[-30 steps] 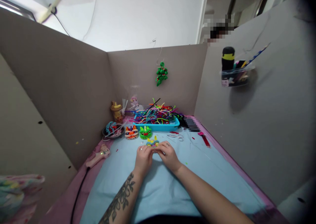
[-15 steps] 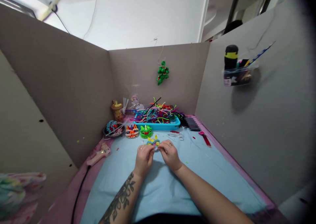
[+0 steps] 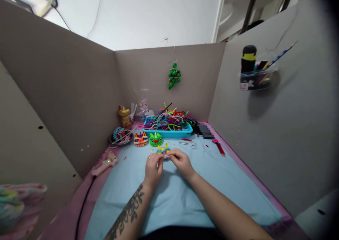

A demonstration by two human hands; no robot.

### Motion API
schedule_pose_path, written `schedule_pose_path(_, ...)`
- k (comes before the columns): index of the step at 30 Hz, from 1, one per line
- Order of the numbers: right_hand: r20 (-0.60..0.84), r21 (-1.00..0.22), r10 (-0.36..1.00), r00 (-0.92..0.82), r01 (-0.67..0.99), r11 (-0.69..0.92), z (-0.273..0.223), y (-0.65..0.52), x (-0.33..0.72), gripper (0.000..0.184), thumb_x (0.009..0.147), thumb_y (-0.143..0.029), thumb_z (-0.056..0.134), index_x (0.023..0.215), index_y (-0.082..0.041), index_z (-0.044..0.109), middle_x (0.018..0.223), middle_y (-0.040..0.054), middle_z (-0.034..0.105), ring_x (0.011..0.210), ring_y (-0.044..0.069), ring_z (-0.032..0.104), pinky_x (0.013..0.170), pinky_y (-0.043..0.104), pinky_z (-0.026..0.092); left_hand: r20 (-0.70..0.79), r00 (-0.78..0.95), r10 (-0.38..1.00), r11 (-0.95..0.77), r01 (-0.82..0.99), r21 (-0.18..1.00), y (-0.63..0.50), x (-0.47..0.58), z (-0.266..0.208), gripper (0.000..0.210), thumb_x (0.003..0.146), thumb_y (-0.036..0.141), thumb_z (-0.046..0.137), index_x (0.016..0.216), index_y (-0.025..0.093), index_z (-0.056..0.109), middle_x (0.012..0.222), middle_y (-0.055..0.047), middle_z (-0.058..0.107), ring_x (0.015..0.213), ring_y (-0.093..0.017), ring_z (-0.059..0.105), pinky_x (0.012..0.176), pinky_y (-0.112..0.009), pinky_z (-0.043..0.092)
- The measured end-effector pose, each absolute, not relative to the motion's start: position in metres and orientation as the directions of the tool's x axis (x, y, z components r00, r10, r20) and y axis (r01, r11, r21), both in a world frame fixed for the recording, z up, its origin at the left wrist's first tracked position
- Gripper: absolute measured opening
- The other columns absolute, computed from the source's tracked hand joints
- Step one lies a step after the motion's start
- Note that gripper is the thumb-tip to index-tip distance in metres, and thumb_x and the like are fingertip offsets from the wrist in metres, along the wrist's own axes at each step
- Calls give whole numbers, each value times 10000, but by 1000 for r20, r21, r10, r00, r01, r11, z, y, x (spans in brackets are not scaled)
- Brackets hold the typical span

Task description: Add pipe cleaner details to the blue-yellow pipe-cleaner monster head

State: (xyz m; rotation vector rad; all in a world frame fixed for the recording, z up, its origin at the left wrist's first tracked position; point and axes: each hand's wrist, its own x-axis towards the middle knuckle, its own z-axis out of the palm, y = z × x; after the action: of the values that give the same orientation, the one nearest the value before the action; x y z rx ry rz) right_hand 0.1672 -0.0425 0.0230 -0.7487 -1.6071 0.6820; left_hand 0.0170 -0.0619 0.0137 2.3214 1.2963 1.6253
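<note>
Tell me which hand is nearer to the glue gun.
Left. The left hand is to the right of the glue gun, across a stretch of blue cloth; the right hand is farther right, beyond the left.

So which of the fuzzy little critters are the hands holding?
The blue-and-yellow critter, pinched between the left hand and right hand. The orange critter and green critter sit side by side farther back, untouched.
</note>
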Motion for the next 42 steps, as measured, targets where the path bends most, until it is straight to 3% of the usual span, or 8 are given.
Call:
schedule_pose_path(5, 441, -897, 868, -230, -81, 434, 22, -37, 172, 132, 706, -310, 674, 693, -178, 671, 700, 16, 626, 674, 144, 579, 670, 275, 465, 771, 165, 616, -657, 647, 387, -61, 12, 13, 145, 853, 167, 452, 811, 198, 587, 778, -42, 633, 777, -175, 559, 749, -328, 419)
schedule_pose_path(9, 381, -924, 882, -279, -157, 349, 19, -33, 174, 170, 653, -330, 720, 702, -175, 671, 702, 3, 627, 664, 134, 574, 664, 270, 463, 766, 188, 615, -667, 643, 377, -62, 13, 14, 146, 852, 160, 456, 811, 201, 590, 753, -33, 631, 772, -170, 558, 760, -327, 408)
schedule_pose_path(16, 437, -897, 860, -263, -56, 438, 21, -37, 173, 143, 676, -321, 707, 721, -186, 698, 735, 27, 635, 730, 157, 585, 719, 297, 468, 747, 184, 638, -659, 632, 408, -64, 15, 15, 158, 856, 182, 450, 783, 206, 589, 720, -29, 627, 724, -170, 558, 728, -327, 404)
schedule_pose_path(29, 597, -784, 782, -181, 78, 616, 26, -45, 170, 116, 732, -294, 661, 688, -186, 666, 691, 34, 609, 688, 158, 566, 639, 282, 465, 753, 189, 631, -662, 637, 395, -66, 19, 14, 155, 854, 197, 455, 798, 204, 600, 726, -36, 637, 727, -173, 566, 728, -334, 404)
schedule_pose_path(38, 605, -759, 779, -168, 174, 627, 21, -42, 169, 147, 753, -298, 630, 667, -180, 623, 679, 20, 571, 622, 131, 517, 539, 239, 418, 742, 199, 640, -646, 662, 380, -66, 20, 14, 174, 860, 197, 436, 802, 204, 599, 732, -40, 633, 733, -177, 565, 727, -338, 401)
schedule_pose_path(42, 608, -758, 777, -166, 169, 630, 21, -40, 169, 112, 758, -296, 632, 765, -187, 657, 748, 40, 604, 662, 144, 539, 558, 247, 434, 749, 169, 640, -623, 685, 378, -64, 16, 15, 164, 858, 195, 443, 800, 201, 596, 744, -42, 640, 739, -180, 561, 730, -338, 395)
